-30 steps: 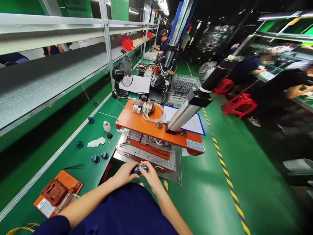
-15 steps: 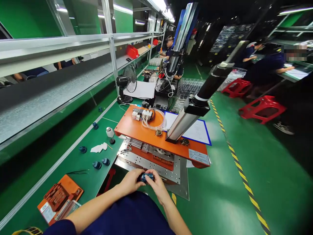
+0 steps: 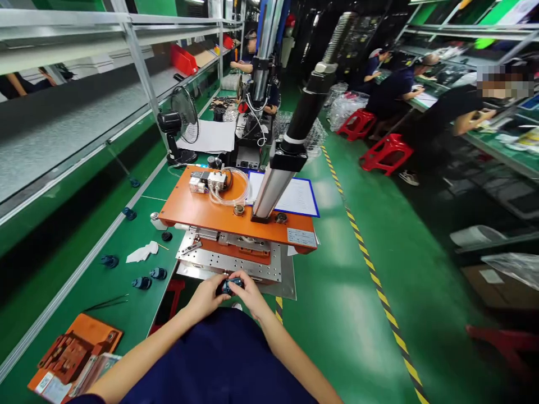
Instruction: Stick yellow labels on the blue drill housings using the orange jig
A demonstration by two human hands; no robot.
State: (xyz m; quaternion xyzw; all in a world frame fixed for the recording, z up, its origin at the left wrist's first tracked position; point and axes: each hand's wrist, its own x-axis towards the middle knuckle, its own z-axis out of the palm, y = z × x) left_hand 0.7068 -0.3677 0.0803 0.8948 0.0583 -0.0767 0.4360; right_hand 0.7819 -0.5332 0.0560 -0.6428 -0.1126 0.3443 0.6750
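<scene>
My left hand [image 3: 207,296] and my right hand [image 3: 251,295] are together in front of my body, both closed around a dark blue cylindrical part [image 3: 231,285]. Fingers cover much of it, so its exact kind is unclear. Just beyond my hands stands a press fixture with an orange top plate [image 3: 197,209] and a drilled metal base [image 3: 206,259]. Similar dark blue parts lie to the left on the green table, among them one part [image 3: 141,283] and a neighbouring part [image 3: 158,273] side by side, plus another part [image 3: 109,261] farther left.
An orange fixture block [image 3: 67,353] lies at the lower left. White tissue [image 3: 143,252], a small white bottle [image 3: 158,221] and a black fan [image 3: 170,126] are on the left table. The press's slanted cylinder [image 3: 273,188] rises ahead. People sit at the right bench near red stools [image 3: 386,154].
The view has swung to the right, so the bench and press appear farther left. Both hands still hold the blue part, with the fingers slightly shifted on it.
</scene>
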